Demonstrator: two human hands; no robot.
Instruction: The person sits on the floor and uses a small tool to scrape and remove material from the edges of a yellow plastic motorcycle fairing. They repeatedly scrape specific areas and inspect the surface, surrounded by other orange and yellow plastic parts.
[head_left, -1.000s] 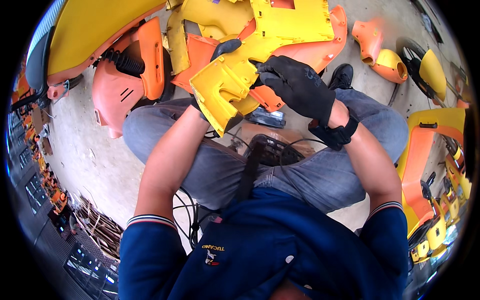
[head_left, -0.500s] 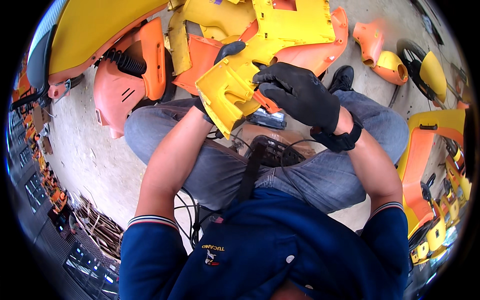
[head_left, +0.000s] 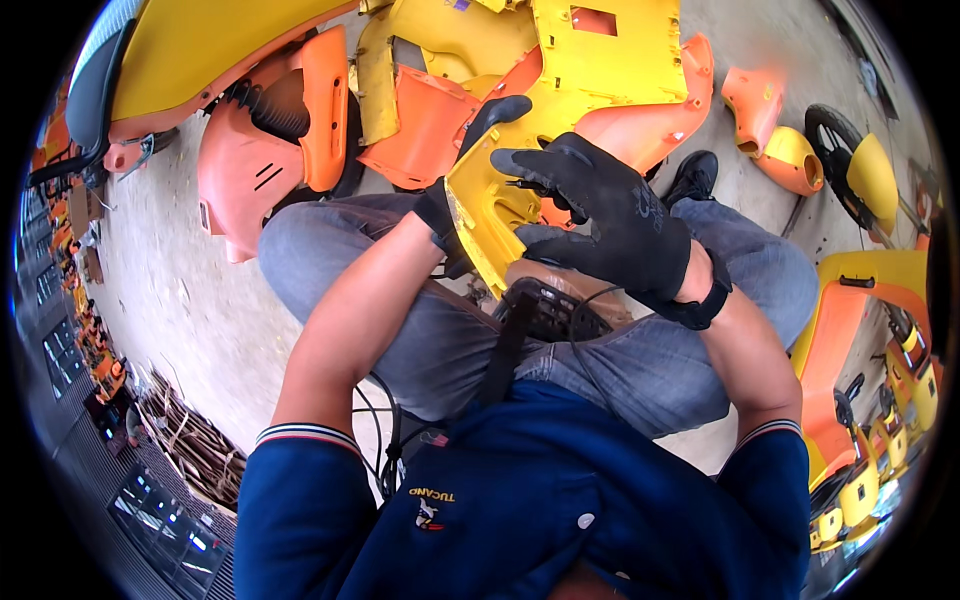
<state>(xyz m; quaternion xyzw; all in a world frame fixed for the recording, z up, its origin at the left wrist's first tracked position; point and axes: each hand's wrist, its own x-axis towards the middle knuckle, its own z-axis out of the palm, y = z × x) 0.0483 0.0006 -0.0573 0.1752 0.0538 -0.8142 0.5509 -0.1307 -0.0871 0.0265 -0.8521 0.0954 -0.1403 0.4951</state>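
My left hand (head_left: 487, 127), in a black glove, grips a yellow plastic panel (head_left: 485, 215) from its left side. The panel is tilted above my lap, its ribbed, moulded face showing. Part of that hand is hidden behind it. My right hand (head_left: 620, 215), gloved in black too, is over the panel's right side with thumb and fingers spread apart. A small dark piece shows by its fingertips, too small to name. Behind the hands, a larger yellow panel (head_left: 635, 70) with a square cutout overlaps orange body panels (head_left: 415, 125) on the floor.
A pink-orange scooter front cover (head_left: 245, 180) and a yellow body with a dark seat are at the left. Orange and yellow shells (head_left: 790, 160) and a wheel (head_left: 835, 140) are at far right. A black crate (head_left: 555, 312) and cables lie between my legs.
The yellow panel has moved right and slightly nearer me with my left hand, tilting steeper. My right hand's fingers, bunched before, have spread apart. The whole view has shifted slightly.
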